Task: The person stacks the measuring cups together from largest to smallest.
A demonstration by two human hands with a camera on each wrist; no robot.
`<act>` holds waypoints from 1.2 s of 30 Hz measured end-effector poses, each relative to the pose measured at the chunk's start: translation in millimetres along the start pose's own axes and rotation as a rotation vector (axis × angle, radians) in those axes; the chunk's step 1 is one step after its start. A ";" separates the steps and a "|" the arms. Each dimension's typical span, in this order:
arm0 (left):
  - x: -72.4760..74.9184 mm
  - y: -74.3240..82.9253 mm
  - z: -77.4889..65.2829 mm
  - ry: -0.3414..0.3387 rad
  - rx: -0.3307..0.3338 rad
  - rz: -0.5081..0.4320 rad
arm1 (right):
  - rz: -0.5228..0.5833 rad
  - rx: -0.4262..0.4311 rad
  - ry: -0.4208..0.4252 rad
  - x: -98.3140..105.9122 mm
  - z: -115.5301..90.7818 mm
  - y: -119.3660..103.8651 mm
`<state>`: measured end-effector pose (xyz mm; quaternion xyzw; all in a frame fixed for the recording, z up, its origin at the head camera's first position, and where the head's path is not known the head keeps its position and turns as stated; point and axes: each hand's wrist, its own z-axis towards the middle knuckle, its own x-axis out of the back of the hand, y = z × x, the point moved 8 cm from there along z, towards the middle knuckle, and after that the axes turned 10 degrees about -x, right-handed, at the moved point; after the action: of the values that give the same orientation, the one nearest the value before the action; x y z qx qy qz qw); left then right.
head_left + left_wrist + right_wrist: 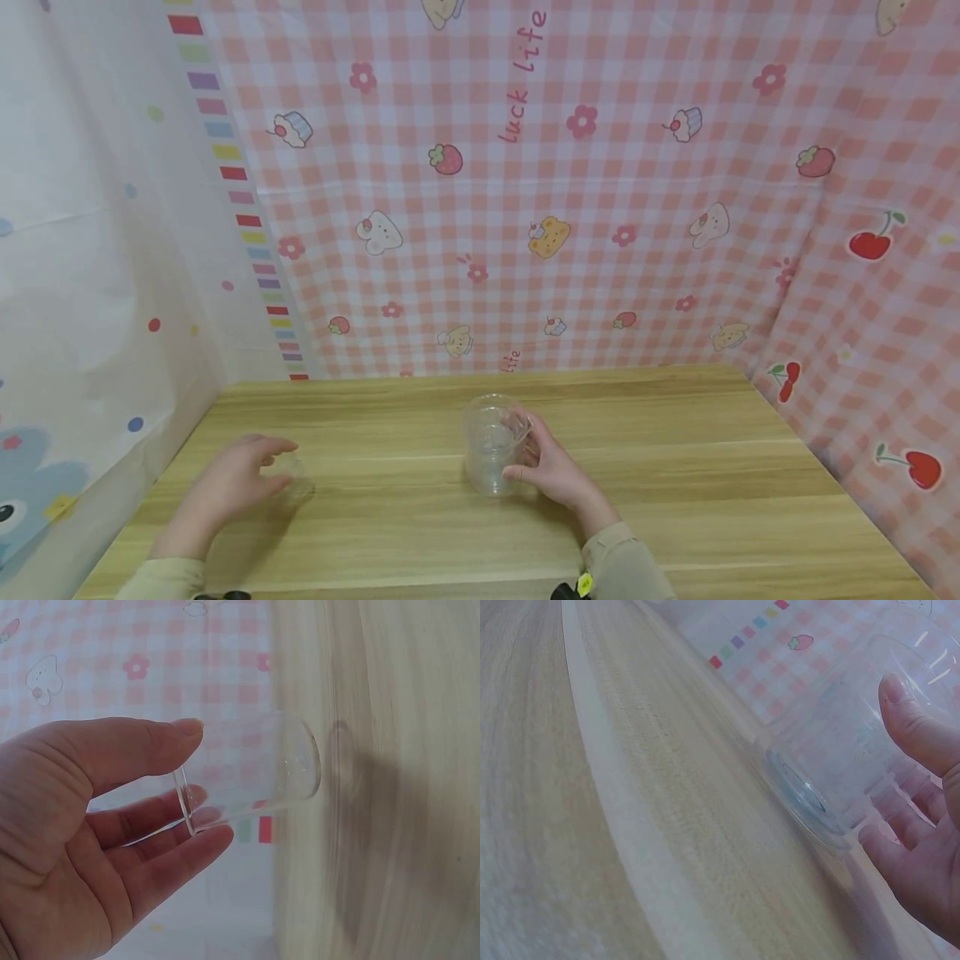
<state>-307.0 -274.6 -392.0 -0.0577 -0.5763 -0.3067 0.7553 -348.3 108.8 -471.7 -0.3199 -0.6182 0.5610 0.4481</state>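
Note:
My left hand [236,479] is at the left of the table, pinching a small clear cup [251,765] by its rim. In the left wrist view the thumb lies on one side of that rim and the fingers on the other, with the cup's base close over the wood. Near the middle stands a larger clear plastic cup [487,454], upright, with a wide mouth. My right hand [551,467] holds it from the right side. The thumb [915,727] lies against the wall in the right wrist view, while the other fingers reach round behind, partly seen through the plastic.
The wooden table [405,533] carries both cups. A pink checked cloth [480,200] hangs behind its far edge, with a white cloth [90,233] at the left and a cherry-printed cloth [892,333] at the right.

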 end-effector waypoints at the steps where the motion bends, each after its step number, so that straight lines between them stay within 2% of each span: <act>1: -0.3 1.6 1.0 0.001 -0.007 -0.002 | -0.001 -0.001 0.001 0.0 -0.1 -0.2; 9: -3.5 12.3 6.8 0.006 -0.033 -0.010 | 0.006 -0.002 0.000 -0.4 -0.2 -0.5; 15: -2.6 25.2 13.8 0.021 -0.070 -0.023 | 0.003 0.010 -0.002 -0.3 -0.5 -1.6; 21: -2.0 37.0 18.8 0.024 -0.079 -0.040 | 0.003 0.005 -0.006 -0.8 0.1 -1.1; 30: -3.0 52.8 26.5 0.031 -0.118 -0.087 | 0.025 0.040 -0.025 -1.7 -0.3 -2.8; 36: -5.4 61.7 32.0 0.028 -0.132 -0.107 | 0.018 0.021 -0.015 -1.5 0.2 -1.1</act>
<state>-301.8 -208.7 -369.9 -0.0721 -0.5465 -0.3848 0.7403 -347.8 107.2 -470.9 -0.3164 -0.6127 0.5740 0.4416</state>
